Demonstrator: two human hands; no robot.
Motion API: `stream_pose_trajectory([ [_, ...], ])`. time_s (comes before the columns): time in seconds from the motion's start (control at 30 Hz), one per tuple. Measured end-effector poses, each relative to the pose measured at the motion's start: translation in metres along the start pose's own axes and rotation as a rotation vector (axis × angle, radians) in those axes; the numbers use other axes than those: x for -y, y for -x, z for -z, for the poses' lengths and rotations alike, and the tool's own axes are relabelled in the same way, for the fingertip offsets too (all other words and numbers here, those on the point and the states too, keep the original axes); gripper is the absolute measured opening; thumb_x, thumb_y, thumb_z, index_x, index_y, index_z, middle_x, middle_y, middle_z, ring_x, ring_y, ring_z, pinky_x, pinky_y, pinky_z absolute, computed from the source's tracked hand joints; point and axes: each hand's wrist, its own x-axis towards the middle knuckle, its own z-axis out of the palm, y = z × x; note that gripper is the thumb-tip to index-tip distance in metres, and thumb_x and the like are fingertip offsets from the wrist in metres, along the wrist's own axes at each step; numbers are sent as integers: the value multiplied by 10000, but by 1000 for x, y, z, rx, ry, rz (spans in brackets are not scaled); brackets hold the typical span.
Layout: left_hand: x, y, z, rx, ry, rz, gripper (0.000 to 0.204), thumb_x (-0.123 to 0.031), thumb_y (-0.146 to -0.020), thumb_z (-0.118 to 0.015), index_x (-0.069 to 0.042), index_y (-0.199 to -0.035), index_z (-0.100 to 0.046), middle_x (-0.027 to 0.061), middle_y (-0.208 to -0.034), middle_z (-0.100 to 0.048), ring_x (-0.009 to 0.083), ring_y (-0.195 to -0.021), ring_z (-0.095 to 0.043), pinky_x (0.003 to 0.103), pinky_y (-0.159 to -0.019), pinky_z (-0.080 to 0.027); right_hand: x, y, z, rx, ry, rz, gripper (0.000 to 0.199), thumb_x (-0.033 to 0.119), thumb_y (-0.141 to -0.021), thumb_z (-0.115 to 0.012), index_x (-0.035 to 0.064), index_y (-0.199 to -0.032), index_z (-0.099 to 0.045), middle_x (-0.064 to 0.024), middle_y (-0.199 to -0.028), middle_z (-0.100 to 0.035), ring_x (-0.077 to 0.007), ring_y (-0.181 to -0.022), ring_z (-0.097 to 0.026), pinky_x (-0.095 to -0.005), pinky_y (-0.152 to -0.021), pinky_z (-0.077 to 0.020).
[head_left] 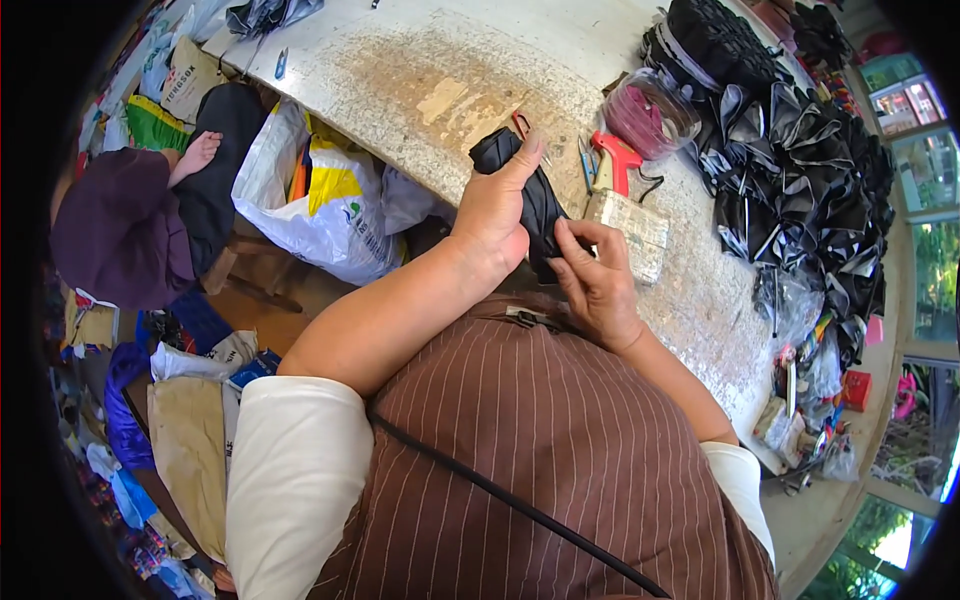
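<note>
Bright daylight; windows (925,165) at right, panes partly blown out. Table (560,40) pale, strongly lit, near-white in patches. Black cloth heap (810,190) loses detail in dark folds; creases catch sheen. Fingers (585,268) at centre fairly sharp. Fisheye: black rim, window frame (903,270) bowed, left-edge clutter (130,490) stretched, soft.

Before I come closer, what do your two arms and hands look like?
They are a person's. The left grip and right grip are ordinary bare hands, with no glove, ring or watch visible. The left forearm and right forearm are uncovered. The left sleeve is plain white, ending near the elbow; the right sleeve is white too.
</note>
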Motion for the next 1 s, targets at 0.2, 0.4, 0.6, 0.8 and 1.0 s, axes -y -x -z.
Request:
stream_pose_trajectory([
  [0.2,10,9,-2,-48,50,24,225,-157,-820,-704,-37,-988,-614,24,-914,-616,91,-807,-563,220,-755,-444,-2,9,-4,143,100,121,402,28,-790,-623,18,-1189,-581,-135,-1128,-504,-250,-948,-492,-311,-817,-424],
  [0.4,-3,16,-7,-1,-102,-15,227,-147,-820,-700,-33,-998,-615,26,-917,-614,82,-812,-557,208,-755,-439,6,7,7,212,-14,86,402,56,-819,-594,2,-1215,-552,-145,-1174,-472,-246,-984,-487,-321,-842,-428],
  [0.6,-76,35,-57,578,-314,-236,185,-129,-825,-660,-32,-943,-555,66,-852,-582,142,-783,-541,257,-783,-434,8,5,71,-189,-422,-151,370,120,-886,-522,-4,-1235,-527,-135,-1217,-442,-232,-1005,-491,-317,-867,-428],
  [0.8,7,-18,26,544,-1121,-365,397,-34,-774,-687,-60,-1100,-462,92,-898,-582,181,-829,-542,283,-810,-442,-19,51,84,-136,-233,-464,385,167,-916,-498,22,-1273,-493,-139,-1266,-417,-231,-1059,-477,-309,-887,-425],
  [1.0,61,5,-62,756,-621,31,496,-88,-803,-670,-79,-1227,-412,116,-1026,-561,212,-935,-534,306,-868,-417,-19,64,73,-302,201,-283,760,182,-764,-685,70,-1392,-272,-154,-1277,-418,-275,-1094,-475,-347,-910,-421],
])
